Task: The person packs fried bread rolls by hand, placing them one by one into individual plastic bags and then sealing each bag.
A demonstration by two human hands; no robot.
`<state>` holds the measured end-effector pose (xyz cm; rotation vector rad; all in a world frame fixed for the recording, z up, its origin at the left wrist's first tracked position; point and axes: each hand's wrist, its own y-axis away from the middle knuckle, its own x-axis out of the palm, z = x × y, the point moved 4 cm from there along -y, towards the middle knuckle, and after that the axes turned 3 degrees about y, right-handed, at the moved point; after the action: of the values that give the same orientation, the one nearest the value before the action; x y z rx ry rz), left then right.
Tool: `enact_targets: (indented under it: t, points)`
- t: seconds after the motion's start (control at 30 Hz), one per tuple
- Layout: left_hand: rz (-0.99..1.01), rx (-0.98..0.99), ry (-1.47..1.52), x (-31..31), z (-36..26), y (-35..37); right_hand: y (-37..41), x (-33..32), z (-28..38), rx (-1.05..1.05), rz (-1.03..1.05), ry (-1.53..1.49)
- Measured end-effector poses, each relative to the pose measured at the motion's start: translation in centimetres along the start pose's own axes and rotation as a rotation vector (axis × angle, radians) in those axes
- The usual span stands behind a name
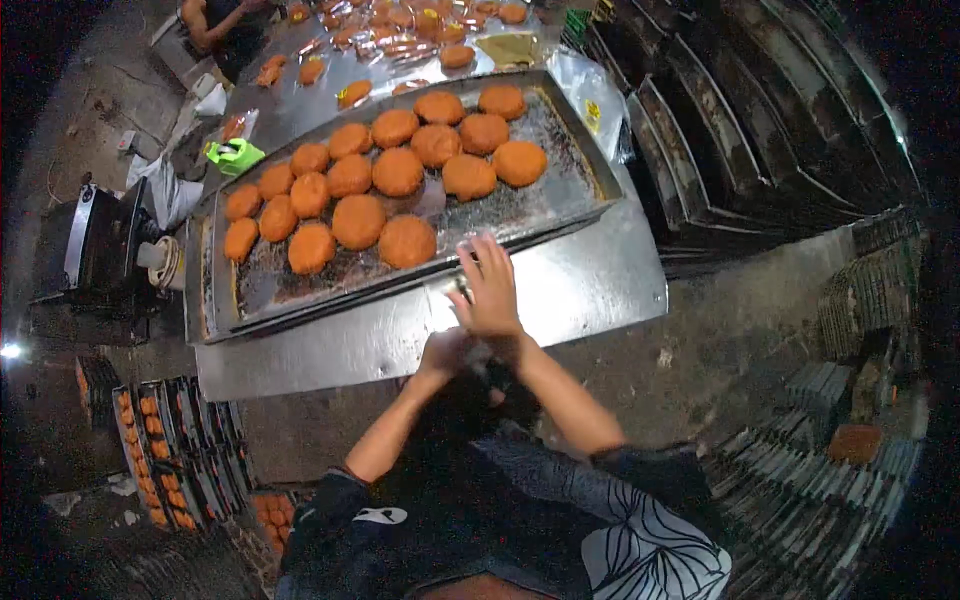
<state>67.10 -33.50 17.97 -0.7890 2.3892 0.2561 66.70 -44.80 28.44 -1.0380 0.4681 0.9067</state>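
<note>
A dark metal baking tray (560,203) lies at a slant on the metal table (610,262), with several round orange-brown buns (397,172) spread over it. My right hand (490,292) is just off the tray's near edge, its fingers stretched out and apart, with nothing visible in them. The closest bun (407,241) sits just up and left of its fingertips. Close to my body, below the table's front edge, is my left hand (447,350). It is blurred and dark, partly behind my right wrist, so its fingers cannot be made out.
Wrapped buns (400,45) cover the table's far end, near a clear plastic bag (590,100). A bright green object (235,155) lies left of the tray. Stacked trays (710,130) stand at right; a rack of buns (160,450) is at lower left. Another person's arm (205,30) shows at top left.
</note>
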Motion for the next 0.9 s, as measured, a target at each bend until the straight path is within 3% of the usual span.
enact_targets:
  t: [0.07,0.13,0.17,0.2,0.27,0.33,0.43,0.5,0.57,0.6,0.67,0.73,0.77,0.8,0.83,0.87,0.9]
  points:
    - [-0.053,-0.083,0.240,1.5,2.3,0.0,-3.1,2.7,0.5,-0.146,0.113,0.130]
    - [0.018,0.067,0.016,-1.3,-0.8,-0.2,-2.8,7.4,-1.6,-0.195,0.214,0.249]
    - [0.005,0.120,0.133,-2.3,-1.6,-0.1,-2.4,7.7,-1.9,-0.230,0.136,0.225]
    - [-0.009,0.018,0.297,-2.2,-0.3,0.3,-2.2,7.8,-1.9,-0.268,0.051,0.204]
    - [0.054,-0.132,0.264,-2.3,1.8,0.7,-2.1,8.2,-1.9,-0.268,0.052,0.220]
    - [0.005,-0.025,0.232,-2.4,1.7,1.3,-2.2,7.9,-1.5,-0.194,0.091,0.259]
    - [-0.046,-0.016,0.624,-0.6,2.3,3.0,-2.2,7.4,-1.1,-0.129,0.177,0.306]
    - [-0.008,-0.099,0.531,-0.1,2.9,3.6,-2.4,5.6,0.0,-0.100,0.089,0.273]
    - [-0.039,-0.205,0.561,-0.3,3.4,4.0,0.3,0.4,1.6,-0.116,-0.128,0.091]
    - [-0.074,-0.309,0.594,-0.6,3.7,4.0,3.2,-1.0,1.3,0.013,-0.101,0.037]
    - [0.010,-0.323,0.548,-0.8,2.8,3.8,10.4,-1.8,0.4,0.598,0.387,-0.266]
    - [0.191,-0.356,0.447,-0.6,1.6,3.5,14.0,-2.2,2.7,0.676,0.497,-0.187]
    - [0.194,-0.166,0.282,-0.5,-0.3,3.2,14.7,-1.6,2.9,0.678,0.498,-0.181]
    - [0.195,-0.163,0.290,-0.4,-1.4,2.9,15.2,-0.9,2.7,0.715,0.305,-0.270]
    - [0.242,-0.276,0.362,-0.1,-2.0,2.6,15.7,-0.6,2.0,0.743,0.108,-0.356]
    - [0.293,-0.391,0.434,0.5,-2.3,2.6,16.4,-0.1,1.3,0.746,0.108,-0.347]
    - [0.156,-0.399,0.529,0.6,-2.1,2.6,16.9,0.4,0.8,0.717,0.214,-0.190]
